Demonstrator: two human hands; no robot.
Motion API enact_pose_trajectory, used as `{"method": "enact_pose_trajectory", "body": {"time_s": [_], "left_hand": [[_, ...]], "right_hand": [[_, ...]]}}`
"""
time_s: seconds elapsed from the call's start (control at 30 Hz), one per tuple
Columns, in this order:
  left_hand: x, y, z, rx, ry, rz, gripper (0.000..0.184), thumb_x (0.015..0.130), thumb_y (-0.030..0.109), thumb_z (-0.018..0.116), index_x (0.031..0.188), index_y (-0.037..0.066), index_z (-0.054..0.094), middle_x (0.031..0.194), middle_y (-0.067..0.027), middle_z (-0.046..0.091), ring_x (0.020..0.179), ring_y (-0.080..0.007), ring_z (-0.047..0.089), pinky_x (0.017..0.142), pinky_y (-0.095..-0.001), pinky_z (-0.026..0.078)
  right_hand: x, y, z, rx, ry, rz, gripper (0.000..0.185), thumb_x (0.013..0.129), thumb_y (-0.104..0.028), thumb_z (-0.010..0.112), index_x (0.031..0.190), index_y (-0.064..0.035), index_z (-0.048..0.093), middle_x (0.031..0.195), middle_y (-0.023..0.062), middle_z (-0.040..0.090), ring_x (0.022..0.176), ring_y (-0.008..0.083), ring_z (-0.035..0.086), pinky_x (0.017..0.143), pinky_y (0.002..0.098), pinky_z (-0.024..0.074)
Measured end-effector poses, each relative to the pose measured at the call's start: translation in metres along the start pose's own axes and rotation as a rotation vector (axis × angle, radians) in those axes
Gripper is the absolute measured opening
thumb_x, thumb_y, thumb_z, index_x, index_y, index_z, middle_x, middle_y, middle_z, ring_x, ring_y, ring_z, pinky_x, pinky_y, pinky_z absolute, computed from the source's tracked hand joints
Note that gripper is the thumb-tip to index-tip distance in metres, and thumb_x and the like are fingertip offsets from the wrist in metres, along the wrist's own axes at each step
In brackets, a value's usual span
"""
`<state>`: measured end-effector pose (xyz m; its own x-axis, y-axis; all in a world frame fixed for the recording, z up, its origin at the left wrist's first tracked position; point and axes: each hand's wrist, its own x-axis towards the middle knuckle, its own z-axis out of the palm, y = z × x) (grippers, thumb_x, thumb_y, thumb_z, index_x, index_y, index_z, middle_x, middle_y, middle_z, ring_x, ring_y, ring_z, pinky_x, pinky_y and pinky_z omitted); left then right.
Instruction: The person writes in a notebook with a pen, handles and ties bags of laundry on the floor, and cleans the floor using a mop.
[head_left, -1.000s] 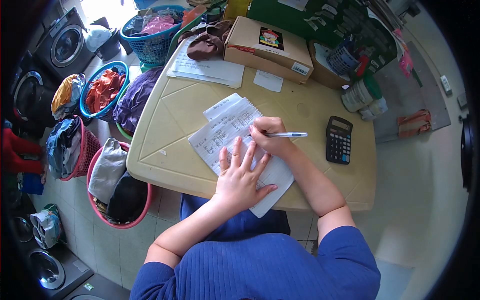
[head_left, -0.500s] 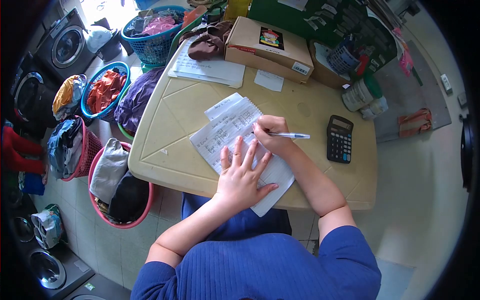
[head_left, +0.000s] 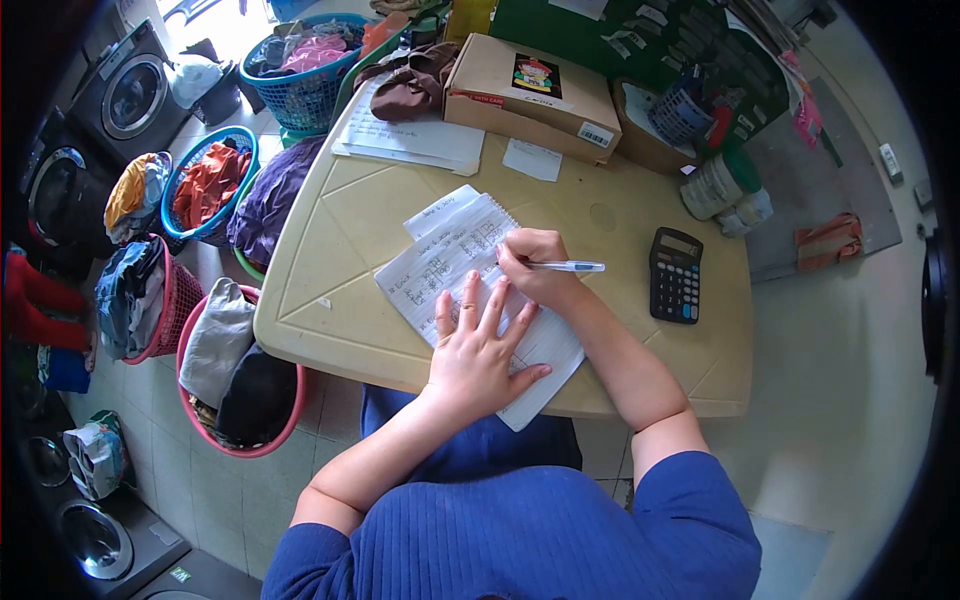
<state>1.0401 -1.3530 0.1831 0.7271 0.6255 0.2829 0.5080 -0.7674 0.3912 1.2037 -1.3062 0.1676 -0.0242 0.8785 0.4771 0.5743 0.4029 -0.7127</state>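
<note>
Past table edge [head_left: 340, 367], notebook [head_left: 445, 250] corner, right hand [head_left: 538, 268] apart from calculator [head_left: 677, 276]

From my head, one wide-angle view looks forward and down past my chest [head_left: 520, 530], near the table [head_left: 345, 270].

Pen [head_left: 568, 266] seemingly a touch farther left now

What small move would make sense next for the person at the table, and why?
Probably a short stroke of the pen on the lined page: the right hand holds the pen over it, and the left hand rests on it with fingers spread, apparently steadying it.
</note>
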Motion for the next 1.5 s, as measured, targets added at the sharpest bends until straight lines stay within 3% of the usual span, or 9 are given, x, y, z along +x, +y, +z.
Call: {"method": "enact_pose_trajectory", "body": {"time_s": [0.27,0.33,0.37,0.43,0.53,0.77,0.87,1.1,1.5], "left_hand": [[-0.005,0.005,-0.002,0.007,0.005,-0.012,0.061,0.072,0.057,0.042,0.119,0.018,0.041,0.127,-0.0138,0.029,0.122,-0.0318,0.017,0.096,-0.0507,0.004],[-0.01,0.009,0.003,0.024,0.007,-0.033,0.057,0.074,0.053,0.043,0.12,0.019,0.04,0.127,-0.0127,0.03,0.122,-0.0305,0.018,0.096,-0.0508,0.006],[-0.012,0.011,0.006,0.03,0.013,-0.033,0.057,0.074,0.053,0.043,0.12,0.019,0.04,0.127,-0.0127,0.03,0.122,-0.0305,0.018,0.096,-0.0508,0.006],[-0.014,0.013,0.012,0.064,0.041,-0.022,0.057,0.072,0.051,0.045,0.118,0.018,0.042,0.126,-0.0134,0.032,0.12,-0.0318,0.022,0.095,-0.0512,0.007],[-0.015,0.012,0.005,0.05,0.039,-0.004,0.058,0.073,0.052,0.044,0.119,0.017,0.042,0.126,-0.0138,0.032,0.12,-0.0326,0.021,0.096,-0.0518,0.007],[-0.017,0.009,-0.004,-0.012,0.014,0.02,0.062,0.071,0.055,0.042,0.119,0.015,0.041,0.126,-0.0145,0.031,0.121,-0.033,0.019,0.097,-0.0517,0.005],[-0.017,0.005,-0.008,0.016,0.001,0.023,0.062,0.071,0.055,0.044,0.12,0.017,0.04,0.127,-0.0139,0.03,0.122,-0.0319,0.019,0.097,-0.0509,0.007],[-0.016,-0.003,-0.009,0.024,-0.026,0.084,0.061,0.071,0.055,0.045,0.12,0.019,0.038,0.127,-0.0132,0.03,0.121,-0.0313,0.02,0.097,-0.0516,0.009],[-0.015,-0.009,-0.011,0.065,-0.045,0.12,0.057,0.075,0.055,0.038,0.12,0.019,0.039,0.127,-0.0133,0.03,0.121,-0.0311,0.021,0.096,-0.0513,0.011]], "right_hand": [[-0.004,0.007,-0.002,0.015,0.033,0.029,0.026,0.072,0.001,0.053,0.053,-0.0008,0.036,0.049,0.0028,0.039,0.044,0.0079,0.033,0.04,0.0249,0.0286],[-0.006,0.008,-0.002,0.06,0.111,0.016,0.025,0.079,-0.015,0.054,0.061,-0.0031,0.042,0.052,0.0051,0.045,0.044,0.0087,0.041,0.04,0.0247,0.0342],[-0.006,0.004,-0.002,0.062,0.112,0.008,0.025,0.079,-0.015,0.054,0.061,-0.0031,0.042,0.052,0.0051,0.045,0.044,0.0087,0.041,0.04,0.0247,0.0342],[-0.006,-0.005,0.0,0.363,0.187,0.1,0.028,0.083,-0.03,0.047,0.072,-0.0043,0.045,0.056,0.0028,0.049,0.045,0.0069,0.044,0.042,0.0206,0.0379],[-0.006,-0.006,-0.011,0.565,0.104,0.164,0.036,0.084,-0.038,0.038,0.081,-0.0037,0.046,0.059,0.003,0.05,0.045,0.0063,0.045,0.043,0.0186,0.0402],[-0.009,-0.008,-0.036,0.437,-0.09,0.158,0.047,0.081,-0.049,0.036,0.081,-0.0027,0.047,0.062,0.0066,0.051,0.047,0.0087,0.048,0.045,0.0195,0.0424],[-0.015,-0.004,-0.027,0.569,-0.033,0.323,0.041,0.083,-0.043,0.037,0.08,-0.0033,0.047,0.061,0.0039,0.05,0.048,0.0067,0.048,0.046,0.0185,0.042],[-0.015,-0.008,-0.017,0.508,0.128,0.296,0.041,0.084,-0.043,0.037,0.079,-0.0034,0.046,0.06,0.0031,0.048,0.049,0.0065,0.046,0.047,0.0188,0.042],[-0.018,-0.019,-0.006,0.28,0.164,0.282,0.044,0.082,-0.046,0.038,0.081,-0.0033,0.048,0.061,0.0023,0.049,0.052,0.0065,0.047,0.05,0.0199,0.0409]]}}
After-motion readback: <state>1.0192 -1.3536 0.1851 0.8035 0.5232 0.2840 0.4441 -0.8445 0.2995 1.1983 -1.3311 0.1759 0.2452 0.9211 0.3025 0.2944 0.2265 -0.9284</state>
